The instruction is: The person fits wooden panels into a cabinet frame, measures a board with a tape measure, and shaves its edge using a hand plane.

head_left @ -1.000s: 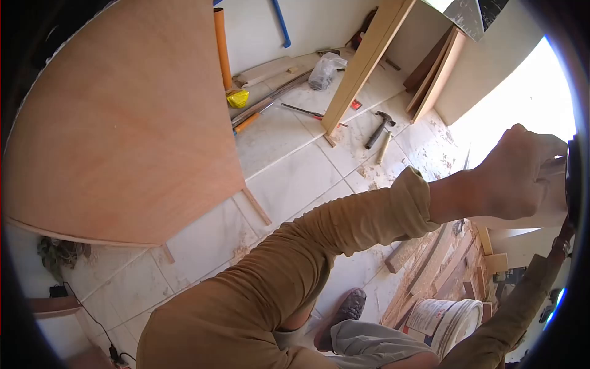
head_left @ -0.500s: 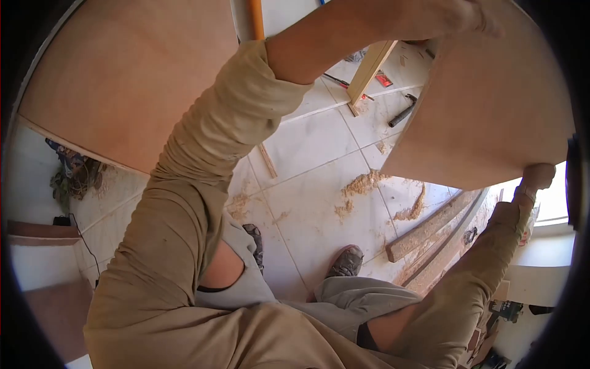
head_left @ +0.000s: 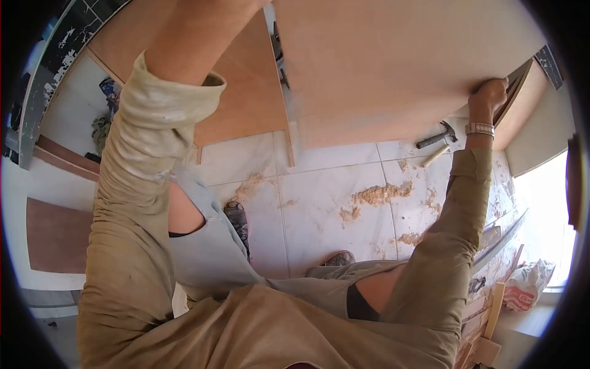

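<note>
A large, flat wooden panel (head_left: 393, 67) fills the upper middle and right of the head view, tilted above the floor. My right hand (head_left: 490, 93) is closed around its lower right edge, a watch on the wrist. My left forearm (head_left: 193, 40) reaches up past the top edge of the view, so the left hand is out of sight and its hold is hidden. Left of this panel stands another wooden panel (head_left: 239, 92), partly behind my left arm. On the tiles below my right hand lie a hammer (head_left: 437, 136) and a short wooden stick (head_left: 436, 155).
Wood shavings (head_left: 384, 194) are scattered over the white tiled floor (head_left: 326, 215). My shoe (head_left: 236, 222) stands near the middle. At the lower right are a plastic bag (head_left: 530, 284) and wood strips (head_left: 494, 307). A curved wooden piece (head_left: 519, 107) stands beyond my right hand.
The panel has swung left and up, now spanning the upper middle. My right hand has risen with its edge. My left hand has moved left and out of the top of the view.
</note>
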